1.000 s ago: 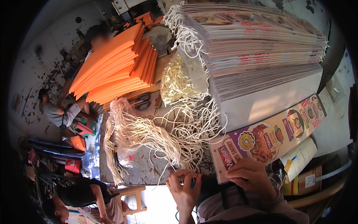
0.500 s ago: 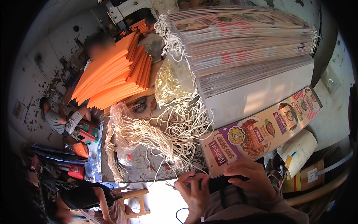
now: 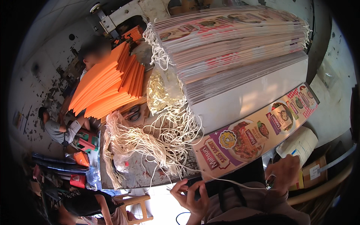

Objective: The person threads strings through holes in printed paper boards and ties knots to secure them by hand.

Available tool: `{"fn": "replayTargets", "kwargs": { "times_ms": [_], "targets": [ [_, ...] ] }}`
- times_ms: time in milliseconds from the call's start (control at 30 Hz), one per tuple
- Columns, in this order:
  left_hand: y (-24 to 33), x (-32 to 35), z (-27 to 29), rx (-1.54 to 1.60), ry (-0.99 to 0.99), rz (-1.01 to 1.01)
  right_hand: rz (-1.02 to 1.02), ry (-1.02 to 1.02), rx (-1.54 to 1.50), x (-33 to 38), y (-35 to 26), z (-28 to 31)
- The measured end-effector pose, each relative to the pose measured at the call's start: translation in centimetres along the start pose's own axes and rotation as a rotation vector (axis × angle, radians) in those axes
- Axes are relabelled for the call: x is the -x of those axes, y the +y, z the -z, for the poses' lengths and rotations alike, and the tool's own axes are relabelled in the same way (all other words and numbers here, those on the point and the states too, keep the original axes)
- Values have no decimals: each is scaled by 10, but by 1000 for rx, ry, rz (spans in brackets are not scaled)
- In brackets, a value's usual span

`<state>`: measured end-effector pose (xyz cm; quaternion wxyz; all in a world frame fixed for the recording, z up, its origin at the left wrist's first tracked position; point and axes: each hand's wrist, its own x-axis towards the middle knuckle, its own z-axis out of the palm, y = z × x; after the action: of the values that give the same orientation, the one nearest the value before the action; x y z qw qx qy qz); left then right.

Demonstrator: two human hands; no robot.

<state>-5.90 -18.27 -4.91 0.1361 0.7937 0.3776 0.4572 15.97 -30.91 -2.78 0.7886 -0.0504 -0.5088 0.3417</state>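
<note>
My right hand [image 3: 283, 172] is closed and blurred near the right end of a white cord [image 3: 240, 184]; the cord appears gripped in its fingers. That cord stretches left in front of a printed panel [image 3: 243, 140] toward a heap of white cords [image 3: 161, 144] on the table. My left hand [image 3: 193, 197] is below the panel's near left corner, fingers bent and apart, with nothing visible in them. The long panel carries food pictures and lies slantwise. Behind it stands a thick stack of similar panels [image 3: 240, 48], with knotted cords at both ends.
Orange folded sheets [image 3: 107, 84] are piled at left, beside a bag of small gold pieces [image 3: 161, 90] and black-handled scissors [image 3: 133, 112]. The worn table [image 3: 138, 176] ends just before me. A rolled paper [image 3: 300, 144] and cardboard box [image 3: 315, 170] are at right. Other people sit at left.
My right hand has moved right and up from the panel's near edge, and a length of cord now stretches toward it. The left hand's fingers have spread. The view has shifted slightly.
</note>
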Motion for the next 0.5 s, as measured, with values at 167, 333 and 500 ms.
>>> {"fn": "replayTargets", "kwargs": {
  "times_ms": [167, 333, 500],
  "targets": [
    [-7, 4, -7, 37, -237, 169, 478, 342, -217, 16, -43, 23],
    [-1, 5, -11, 75, -313, 216, 74, 567, 775, 26, -20, 32],
    [0, 4, -7, 190, -349, 274, -350, 574, 864, 3, 31, 20]
  ]
}}
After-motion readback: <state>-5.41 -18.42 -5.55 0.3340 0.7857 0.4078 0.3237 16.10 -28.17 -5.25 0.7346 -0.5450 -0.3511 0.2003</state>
